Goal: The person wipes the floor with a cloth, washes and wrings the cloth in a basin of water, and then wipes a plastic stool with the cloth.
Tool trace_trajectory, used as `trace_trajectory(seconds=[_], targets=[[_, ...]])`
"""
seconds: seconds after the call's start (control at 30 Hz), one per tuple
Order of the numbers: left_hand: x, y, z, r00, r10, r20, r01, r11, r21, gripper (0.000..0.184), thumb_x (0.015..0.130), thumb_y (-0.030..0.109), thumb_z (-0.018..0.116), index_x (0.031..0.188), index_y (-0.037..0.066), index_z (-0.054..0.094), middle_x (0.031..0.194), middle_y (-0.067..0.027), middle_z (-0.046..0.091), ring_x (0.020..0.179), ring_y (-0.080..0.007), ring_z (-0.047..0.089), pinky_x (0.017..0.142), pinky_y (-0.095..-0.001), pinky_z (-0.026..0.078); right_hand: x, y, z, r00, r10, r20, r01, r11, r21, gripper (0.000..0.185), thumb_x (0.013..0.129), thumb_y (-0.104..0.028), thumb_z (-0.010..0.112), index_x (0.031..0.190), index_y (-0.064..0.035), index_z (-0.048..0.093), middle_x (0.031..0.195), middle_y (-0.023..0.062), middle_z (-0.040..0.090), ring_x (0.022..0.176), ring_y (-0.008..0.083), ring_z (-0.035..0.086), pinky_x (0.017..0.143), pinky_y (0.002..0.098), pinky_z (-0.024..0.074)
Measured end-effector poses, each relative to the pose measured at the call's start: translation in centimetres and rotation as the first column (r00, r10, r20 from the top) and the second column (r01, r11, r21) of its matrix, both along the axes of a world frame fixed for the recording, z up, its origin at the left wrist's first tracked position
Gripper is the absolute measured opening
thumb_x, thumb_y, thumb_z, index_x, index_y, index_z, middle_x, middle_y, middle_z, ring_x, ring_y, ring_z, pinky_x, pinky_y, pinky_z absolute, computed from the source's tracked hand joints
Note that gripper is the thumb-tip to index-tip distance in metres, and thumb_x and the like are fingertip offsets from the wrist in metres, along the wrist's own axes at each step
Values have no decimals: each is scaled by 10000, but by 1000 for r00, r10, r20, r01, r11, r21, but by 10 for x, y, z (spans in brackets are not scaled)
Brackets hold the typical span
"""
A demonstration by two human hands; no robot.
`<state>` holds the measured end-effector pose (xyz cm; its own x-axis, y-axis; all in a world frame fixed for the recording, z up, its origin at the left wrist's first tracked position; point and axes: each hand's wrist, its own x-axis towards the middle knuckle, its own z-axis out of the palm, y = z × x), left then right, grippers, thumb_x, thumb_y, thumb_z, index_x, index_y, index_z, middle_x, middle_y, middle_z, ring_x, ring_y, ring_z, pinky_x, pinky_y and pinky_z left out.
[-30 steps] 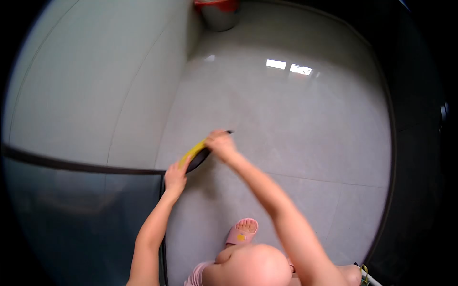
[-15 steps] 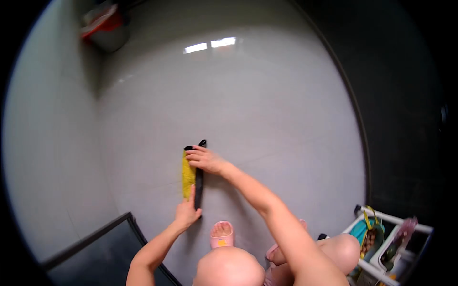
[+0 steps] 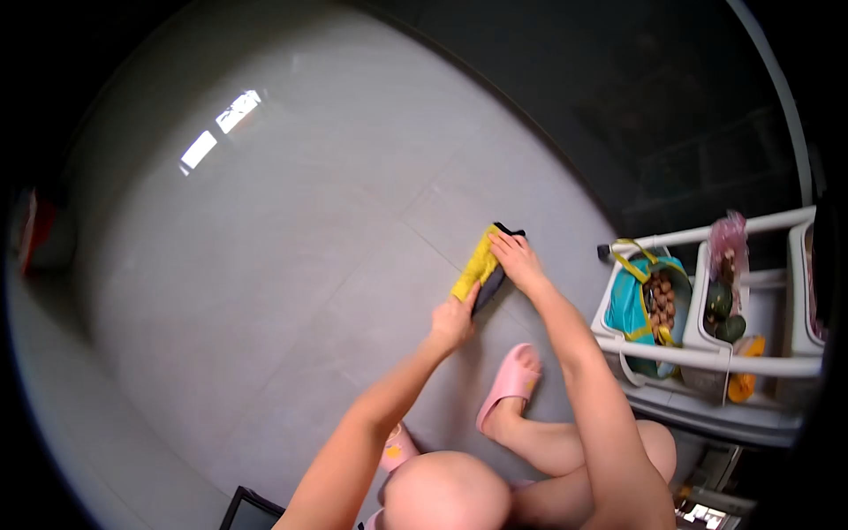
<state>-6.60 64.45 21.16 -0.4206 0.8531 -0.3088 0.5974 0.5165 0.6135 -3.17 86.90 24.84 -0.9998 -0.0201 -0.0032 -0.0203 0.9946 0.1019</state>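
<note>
A fluffy yellow strip with a black-and-grey side, seemingly a cleaning cloth or mop pad [image 3: 477, 267], is stretched lengthwise between my hands, low over the grey floor. My left hand [image 3: 455, 320] grips its near end, the thumb side against the yellow pile. At the far end, my right hand [image 3: 517, 260] has its fingers closed over the top edge, with a black corner sticking out past the fingertips. Whether the strip touches the floor I cannot tell.
To the right stands a white rolling rack [image 3: 751, 362] with a teal bag [image 3: 629, 300] of round brown items and dark green vegetables [image 3: 720, 300]. My feet in pink slippers [image 3: 512, 382] are just below. A red-rimmed bucket [image 3: 37, 231] is at far left, and a dark glossy panel [image 3: 654, 115] runs behind.
My view has turned right, and both hands with the yellow strip now appear farther right, nearer the rack. The strip has gone from nearly straight to slanting up to the right.
</note>
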Motion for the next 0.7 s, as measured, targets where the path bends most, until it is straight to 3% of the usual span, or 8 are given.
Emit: trace_trajectory(seconds=[0.07, 0.17, 0.23, 0.33, 0.4, 0.5, 0.6, 0.7], targets=[[-11, -18, -6, 995, 69, -71, -66, 997, 46, 891, 764, 197, 663, 1528, 287, 214, 948, -220, 620, 742, -368, 666, 640, -474, 544, -12, -14, -33, 1000, -28, -11, 28, 999, -19, 266, 837, -141, 541, 1070, -73, 650, 1279, 121, 595, 1244, 259, 517, 1039, 400, 396], [-30, -72, 6, 984, 114, -137, -125, 990, -71, 935, 739, 171, 681, 1533, 282, 200, 995, -220, 615, 711, -350, 661, 603, -461, 531, -64, -61, -62, 943, 126, -308, -202, 952, -229, 181, 837, -151, 569, 958, -65, 672, 1212, 143, 629, 1185, 278, 566, 1024, 412, 429], [-44, -108, 35, 980, 171, -106, -187, 966, -177, 914, 772, 162, 650, 1543, 247, 166, 1032, -215, 612, 761, -342, 667, 595, -455, 537, -101, -106, -57, 897, 279, -342, -363, 907, -212, 151, 842, -188, 592, 927, -90, 669, 1205, 118, 624, 1173, 272, 568, 1005, 399, 445], [-38, -140, 43, 963, 262, -57, -267, 953, -143, 959, 758, 175, 682, 1542, 144, 131, 1039, -235, 600, 750, -375, 653, 613, -465, 529, -152, -164, -49, 780, 359, -512, -527, 818, -231, 130, 810, -185, 578, 930, -148, 609, 1227, 86, 598, 1134, 261, 579, 980, 376, 469], [-29, -141, 32, 873, 488, -29, -485, 872, 65, 965, 766, 182, 681, 1521, 23, 103, 1056, -253, 582, 753, -405, 635, 640, -473, 517, -180, -183, -49, 679, 435, -591, -658, 718, -227, 99, 806, -166, 583, 899, -133, 580, 1189, 82, 611, 1131, 236, 581, 997, 357, 469], [-30, -107, 36, 848, 529, 31, -527, 849, -41, 945, 786, 165, 654, 1502, -40, 73, 1069, -269, 566, 763, -426, 620, 659, -480, 506, -198, -176, -46, 616, 491, -616, -737, 635, -231, 84, 772, -140, 604, 824, -107, 547, 1119, 88, 626, 1088, 255, 590, 962, 368, 484], [-29, -59, 26, 887, 462, 1, -462, 887, -10, 954, 795, 166, 655, 1505, -36, 50, 1042, -255, 559, 738, -420, 611, 634, -472, 507, -195, -126, -46, 637, 433, -637, -716, 637, -284, 89, 769, -130, 612, 819, -95, 546, 1110, 95, 628, 1091, 265, 589, 963, 375, 485], [-38, -3, 23, 947, 322, 19, -322, 946, 46, 979, 777, 152, 680, 1513, -14, 57, 981, -231, 560, 689, -391, 617, 579, -465, 517, -167, -42, -61, 759, 278, -589, -513, 812, -278, 101, 824, -134, 608, 912, -85, 606, 1211, 101, 614, 1111, 269, 595, 965, 383, 500]])
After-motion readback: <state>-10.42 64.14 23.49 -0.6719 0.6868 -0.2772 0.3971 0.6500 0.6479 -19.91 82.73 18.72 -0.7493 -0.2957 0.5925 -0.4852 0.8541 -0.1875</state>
